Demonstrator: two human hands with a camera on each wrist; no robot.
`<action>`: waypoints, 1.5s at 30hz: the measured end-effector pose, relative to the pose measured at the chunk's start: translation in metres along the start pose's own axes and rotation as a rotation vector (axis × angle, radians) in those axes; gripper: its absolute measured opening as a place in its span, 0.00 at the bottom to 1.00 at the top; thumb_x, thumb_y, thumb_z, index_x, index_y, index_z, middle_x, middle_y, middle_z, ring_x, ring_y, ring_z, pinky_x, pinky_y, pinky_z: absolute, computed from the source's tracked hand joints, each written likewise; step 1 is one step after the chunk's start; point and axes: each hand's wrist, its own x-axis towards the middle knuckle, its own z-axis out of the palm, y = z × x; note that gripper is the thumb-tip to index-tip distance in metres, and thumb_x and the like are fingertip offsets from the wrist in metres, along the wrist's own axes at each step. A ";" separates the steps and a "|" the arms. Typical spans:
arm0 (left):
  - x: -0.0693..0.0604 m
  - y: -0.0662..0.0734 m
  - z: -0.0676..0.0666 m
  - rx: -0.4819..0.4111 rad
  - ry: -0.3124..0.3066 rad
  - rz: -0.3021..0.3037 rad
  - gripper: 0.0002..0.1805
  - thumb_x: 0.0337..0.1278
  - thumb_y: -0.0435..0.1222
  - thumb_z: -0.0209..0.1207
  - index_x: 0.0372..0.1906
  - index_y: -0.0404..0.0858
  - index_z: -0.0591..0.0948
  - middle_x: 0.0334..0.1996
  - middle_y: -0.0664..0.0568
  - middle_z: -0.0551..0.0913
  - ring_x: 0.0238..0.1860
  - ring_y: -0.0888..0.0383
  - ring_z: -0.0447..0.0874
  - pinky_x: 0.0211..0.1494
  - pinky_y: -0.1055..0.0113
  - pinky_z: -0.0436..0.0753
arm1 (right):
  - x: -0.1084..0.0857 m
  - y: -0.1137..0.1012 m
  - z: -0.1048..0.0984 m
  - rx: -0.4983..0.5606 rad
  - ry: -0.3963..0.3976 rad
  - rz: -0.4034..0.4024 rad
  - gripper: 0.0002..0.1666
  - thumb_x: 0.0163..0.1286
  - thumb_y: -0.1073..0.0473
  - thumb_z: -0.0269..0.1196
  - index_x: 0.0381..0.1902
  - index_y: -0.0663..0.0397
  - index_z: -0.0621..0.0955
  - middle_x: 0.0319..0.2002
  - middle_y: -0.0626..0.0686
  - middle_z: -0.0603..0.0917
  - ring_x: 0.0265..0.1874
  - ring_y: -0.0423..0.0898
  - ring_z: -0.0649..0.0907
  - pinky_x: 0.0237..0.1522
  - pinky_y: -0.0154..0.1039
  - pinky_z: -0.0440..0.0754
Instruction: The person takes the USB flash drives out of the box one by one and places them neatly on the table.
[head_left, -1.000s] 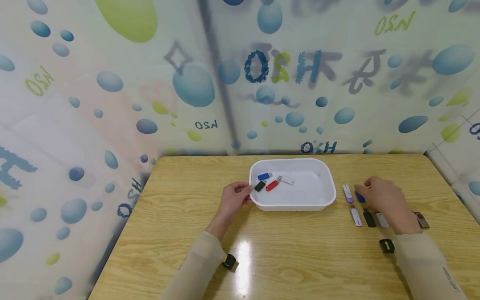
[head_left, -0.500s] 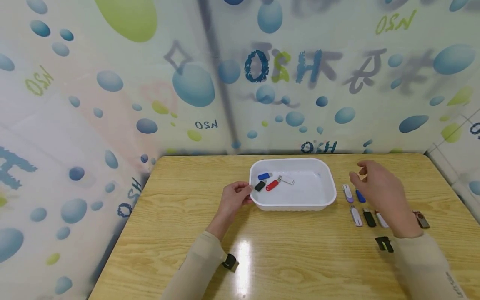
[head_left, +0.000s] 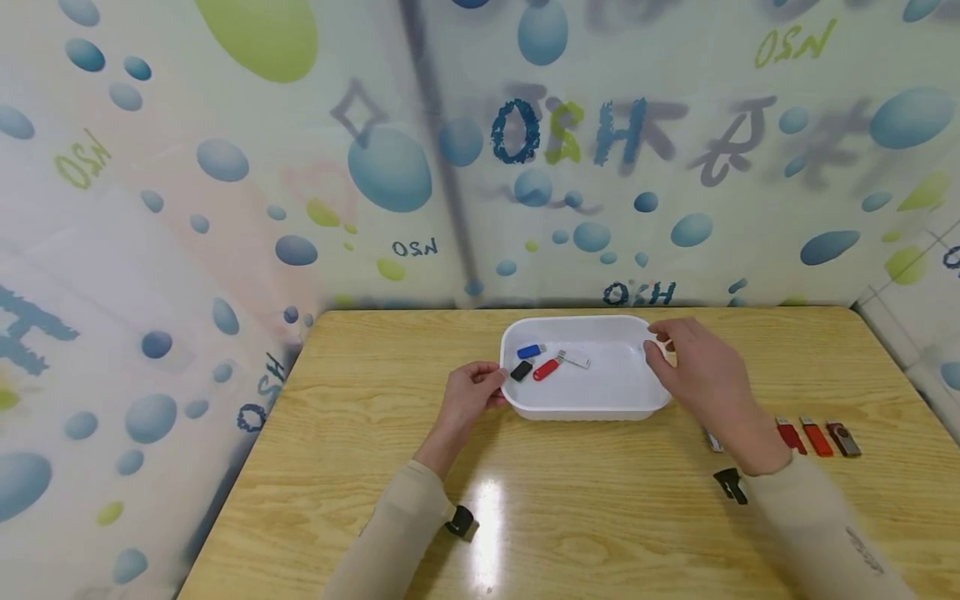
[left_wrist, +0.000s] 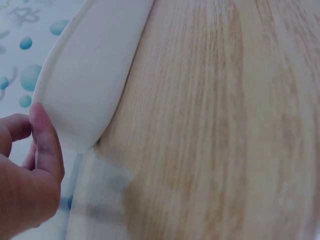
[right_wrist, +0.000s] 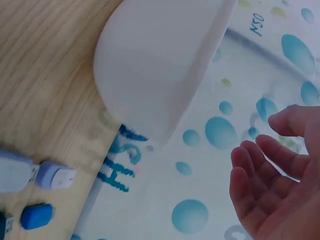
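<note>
A white basin (head_left: 615,412) stands near the back of the wooden table; its left rim is pinched between the thumb and fingers of my left hand (head_left: 467,400). Inside it lie a blue USB stick (head_left: 528,352), a black one (head_left: 521,371), a red one (head_left: 547,370) and a white one (head_left: 576,360). My right hand (head_left: 708,379) hovers at the basin's right edge, fingers loosely bent and apart, holding nothing; the right wrist view shows this hand (right_wrist: 280,185) too. In the left wrist view my left thumb and fingers (left_wrist: 32,125) are at the basin's rim (left_wrist: 42,75).
Right of the basin, partly behind my right hand, lie more USB sticks: a dark red one (head_left: 791,436), a bright red one (head_left: 817,437) and a brown-grey one (head_left: 844,439). The right wrist view shows a purple-and-white one (right_wrist: 55,175) and a blue one (right_wrist: 37,216). A patterned wall covering stands behind.
My right hand has risen off the blue stick among those on the table and moved left to the basin's right edge. The left hand has stayed on the rim.
</note>
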 end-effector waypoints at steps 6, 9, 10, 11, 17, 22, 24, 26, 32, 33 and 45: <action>-0.001 0.000 0.000 0.001 -0.002 0.002 0.14 0.71 0.33 0.64 0.54 0.29 0.81 0.42 0.37 0.85 0.32 0.58 0.84 0.37 0.71 0.88 | 0.011 -0.016 0.003 -0.016 -0.118 -0.013 0.15 0.76 0.55 0.63 0.52 0.61 0.84 0.48 0.62 0.84 0.43 0.56 0.85 0.38 0.55 0.86; 0.000 -0.001 0.000 -0.008 -0.006 0.009 0.15 0.71 0.33 0.63 0.54 0.28 0.81 0.42 0.37 0.85 0.31 0.58 0.84 0.36 0.71 0.88 | 0.019 -0.022 0.006 -0.048 -0.186 -0.021 0.15 0.76 0.54 0.63 0.52 0.59 0.85 0.48 0.60 0.84 0.43 0.55 0.85 0.40 0.53 0.87; 0.000 0.000 0.000 -0.011 -0.007 0.010 0.15 0.71 0.33 0.64 0.54 0.27 0.81 0.42 0.37 0.85 0.31 0.58 0.84 0.36 0.71 0.87 | 0.021 -0.023 0.007 -0.055 -0.200 -0.031 0.15 0.76 0.54 0.64 0.52 0.58 0.84 0.48 0.60 0.85 0.43 0.55 0.85 0.40 0.53 0.87; 0.000 0.000 0.000 -0.011 -0.008 0.011 0.15 0.71 0.33 0.63 0.55 0.27 0.81 0.42 0.36 0.85 0.31 0.59 0.84 0.35 0.72 0.87 | 0.024 -0.024 0.008 -0.060 -0.210 -0.043 0.15 0.75 0.53 0.64 0.52 0.58 0.84 0.47 0.59 0.85 0.43 0.54 0.84 0.40 0.53 0.87; 0.000 0.001 0.000 -0.004 -0.014 0.012 0.15 0.72 0.33 0.62 0.55 0.27 0.80 0.43 0.33 0.85 0.30 0.59 0.83 0.34 0.72 0.87 | 0.036 -0.030 0.017 -0.069 -0.212 -0.128 0.14 0.73 0.55 0.67 0.50 0.57 0.84 0.44 0.57 0.86 0.41 0.52 0.85 0.39 0.50 0.87; 0.000 0.000 0.000 -0.009 -0.015 0.019 0.15 0.71 0.33 0.62 0.55 0.26 0.80 0.43 0.33 0.85 0.29 0.60 0.83 0.33 0.72 0.87 | 0.047 -0.034 0.023 -0.073 -0.234 -0.149 0.13 0.73 0.56 0.67 0.50 0.58 0.85 0.44 0.56 0.86 0.41 0.51 0.85 0.41 0.49 0.87; 0.000 -0.001 0.000 -0.007 -0.012 0.025 0.15 0.71 0.33 0.62 0.55 0.26 0.80 0.42 0.34 0.85 0.29 0.60 0.83 0.33 0.72 0.87 | 0.053 -0.036 0.026 -0.083 -0.262 -0.142 0.13 0.73 0.56 0.68 0.50 0.58 0.85 0.43 0.55 0.86 0.41 0.51 0.85 0.41 0.49 0.87; 0.000 -0.001 0.000 -0.002 -0.009 0.027 0.15 0.71 0.33 0.63 0.54 0.27 0.81 0.41 0.35 0.85 0.30 0.60 0.83 0.33 0.73 0.87 | 0.058 -0.038 0.029 -0.101 -0.296 -0.133 0.13 0.72 0.56 0.68 0.49 0.57 0.85 0.42 0.54 0.86 0.39 0.50 0.83 0.41 0.47 0.87; 0.000 0.000 0.000 0.001 -0.006 0.018 0.14 0.71 0.33 0.63 0.53 0.27 0.81 0.41 0.36 0.85 0.31 0.59 0.83 0.34 0.72 0.87 | 0.072 -0.043 0.039 -0.135 -0.397 -0.109 0.13 0.73 0.54 0.68 0.49 0.56 0.85 0.40 0.53 0.84 0.35 0.49 0.80 0.39 0.45 0.85; 0.000 0.000 0.000 0.000 -0.005 0.014 0.14 0.71 0.33 0.63 0.53 0.28 0.81 0.41 0.37 0.85 0.31 0.59 0.83 0.34 0.72 0.87 | 0.074 -0.043 0.041 -0.138 -0.414 -0.103 0.14 0.73 0.54 0.68 0.50 0.56 0.85 0.40 0.52 0.84 0.35 0.48 0.80 0.39 0.44 0.85; 0.001 0.001 0.001 0.026 0.001 0.027 0.13 0.71 0.32 0.63 0.53 0.27 0.81 0.40 0.37 0.85 0.30 0.60 0.83 0.38 0.67 0.89 | 0.093 -0.047 0.058 -0.225 -0.584 -0.125 0.14 0.73 0.55 0.68 0.48 0.60 0.85 0.37 0.54 0.86 0.33 0.49 0.81 0.40 0.45 0.85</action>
